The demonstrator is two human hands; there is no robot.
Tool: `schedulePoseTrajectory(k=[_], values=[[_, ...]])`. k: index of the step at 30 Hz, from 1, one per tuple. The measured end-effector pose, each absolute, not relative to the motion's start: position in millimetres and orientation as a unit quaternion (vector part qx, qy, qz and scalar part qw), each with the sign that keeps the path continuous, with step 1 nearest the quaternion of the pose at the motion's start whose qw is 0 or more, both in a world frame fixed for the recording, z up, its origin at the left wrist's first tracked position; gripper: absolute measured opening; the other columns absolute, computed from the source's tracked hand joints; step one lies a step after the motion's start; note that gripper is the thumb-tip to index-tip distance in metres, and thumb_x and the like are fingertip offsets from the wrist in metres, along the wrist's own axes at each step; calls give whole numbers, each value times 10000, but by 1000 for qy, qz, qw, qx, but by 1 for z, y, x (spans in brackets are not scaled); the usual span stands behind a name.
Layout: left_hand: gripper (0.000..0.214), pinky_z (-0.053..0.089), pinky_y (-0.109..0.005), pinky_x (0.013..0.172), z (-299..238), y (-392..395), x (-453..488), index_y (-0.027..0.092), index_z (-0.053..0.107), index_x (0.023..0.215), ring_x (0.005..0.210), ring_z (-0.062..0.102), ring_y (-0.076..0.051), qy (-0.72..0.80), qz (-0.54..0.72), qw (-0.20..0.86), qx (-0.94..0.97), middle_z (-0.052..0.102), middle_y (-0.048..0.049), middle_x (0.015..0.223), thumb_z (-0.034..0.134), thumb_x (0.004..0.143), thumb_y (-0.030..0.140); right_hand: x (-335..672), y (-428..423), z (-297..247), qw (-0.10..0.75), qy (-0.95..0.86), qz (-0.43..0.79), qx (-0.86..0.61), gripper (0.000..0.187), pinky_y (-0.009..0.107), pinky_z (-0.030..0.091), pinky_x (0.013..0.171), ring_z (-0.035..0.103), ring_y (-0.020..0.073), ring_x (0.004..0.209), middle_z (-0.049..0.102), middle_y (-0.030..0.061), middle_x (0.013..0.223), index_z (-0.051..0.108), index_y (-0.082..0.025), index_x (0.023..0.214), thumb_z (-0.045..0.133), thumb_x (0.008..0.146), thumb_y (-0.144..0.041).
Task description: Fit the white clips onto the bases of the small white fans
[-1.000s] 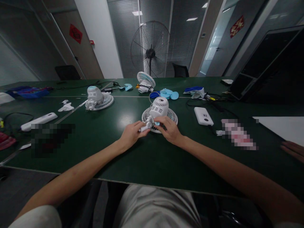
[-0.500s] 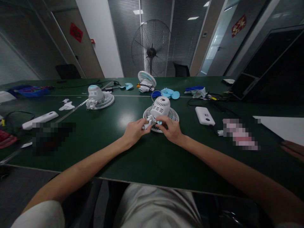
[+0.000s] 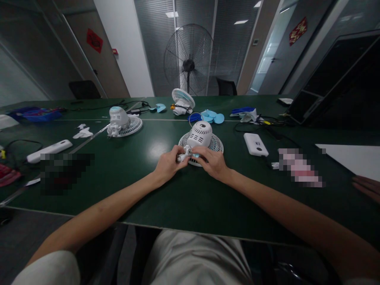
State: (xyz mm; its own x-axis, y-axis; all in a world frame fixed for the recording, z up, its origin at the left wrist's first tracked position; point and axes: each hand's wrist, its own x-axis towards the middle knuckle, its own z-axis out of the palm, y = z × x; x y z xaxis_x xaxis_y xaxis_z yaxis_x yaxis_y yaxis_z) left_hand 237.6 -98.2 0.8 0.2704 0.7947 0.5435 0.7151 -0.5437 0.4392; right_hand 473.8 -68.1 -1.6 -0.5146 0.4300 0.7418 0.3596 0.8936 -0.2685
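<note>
A small white desk fan (image 3: 201, 134) lies on its round grille in front of me, motor housing up. My left hand (image 3: 170, 163) is closed around the white clip (image 3: 182, 157) at the near side of the fan, thumb and fingers pinching it. Close against it, my right hand (image 3: 213, 161) pinches a small screw with a light blue head (image 3: 195, 155) at the clip's joint. The fingers partly cover the screw, so how far it sits in the joint is hidden.
Another white fan (image 3: 119, 120) lies to the left, and a third (image 3: 182, 102) stands farther back. Light blue fan blades (image 3: 212, 116) lie behind my fan. A white power bank (image 3: 255, 144) is on the right. Another person's hand (image 3: 366, 187) rests at the right edge.
My right hand has moved slightly left, bringing the blue-headed screw closer against the clip's joint. My left hand keeps its grip on the clip.
</note>
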Motion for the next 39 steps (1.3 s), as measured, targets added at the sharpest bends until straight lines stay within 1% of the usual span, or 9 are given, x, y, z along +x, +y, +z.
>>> schedulePoseTrajectory(k=[3,7,11,15,20,29,32,36,39], values=[[402,467,-239,618,0,-100,240,209,482,1278,659,607,-123,456,388,123,791,672,-34,981,634,970,419,475,-68,-1,455,-857,43,-236,300,438,617,974,696,227,1172,708,26,1294,596,-304,1320,604,1021,-278],[411,476,-222,591,-2,-97,243,216,404,1370,672,584,-115,429,448,254,742,619,-15,930,518,1030,418,475,-67,-2,437,-871,34,-221,342,457,595,1030,683,228,1208,674,11,1371,581,-315,1363,594,1027,-254],[417,455,-196,484,-4,-93,245,213,467,1343,636,557,-111,399,452,406,686,589,-11,902,533,1017,465,475,-66,-2,436,-872,14,-221,383,455,597,1023,678,225,1212,654,10,1403,555,-319,1410,581,1035,-242],[387,466,-182,503,-3,-92,244,194,537,1288,689,572,-125,359,439,473,674,568,-6,826,580,1004,454,477,-66,-2,433,-870,-27,-236,334,415,631,915,703,226,1117,656,43,1364,625,-291,1366,581,1035,-264],[378,484,-190,536,0,-92,242,171,595,1239,680,566,-119,360,448,484,660,586,-11,807,609,991,456,478,-67,-3,416,-874,-66,-241,374,339,623,718,700,172,858,650,73,1278,619,-287,1404,581,1032,-271],[303,500,-218,575,-3,-82,234,140,633,1067,693,635,-133,365,445,520,631,663,-35,837,649,947,418,478,-71,1,357,-896,-109,-241,451,309,576,663,683,191,918,626,89,1313,543,-268,1477,537,1030,-214],[275,487,-212,583,-4,-82,232,147,632,1097,702,636,-129,382,431,463,674,686,-37,871,657,942,373,478,-72,2,361,-895,-100,-242,428,332,589,685,692,207,943,637,87,1312,554,-258,1462,532,1035,-223],[239,524,-256,706,-4,-85,229,164,649,1129,764,664,-142,414,404,335,744,713,-36,936,649,959,333,476,-72,2,391,-886,-74,-237,394,353,611,757,706,220,994,661,77,1306,572,-253,1430,541,1038,-225],[201,508,-256,694,-2,-86,228,167,675,1093,741,664,-145,432,383,265,772,723,-28,896,626,983,327,475,-72,1,412,-881,-53,-228,340,369,617,834,713,219,1029,686,65,1285,606,-251,1371,553,1036,-223]])
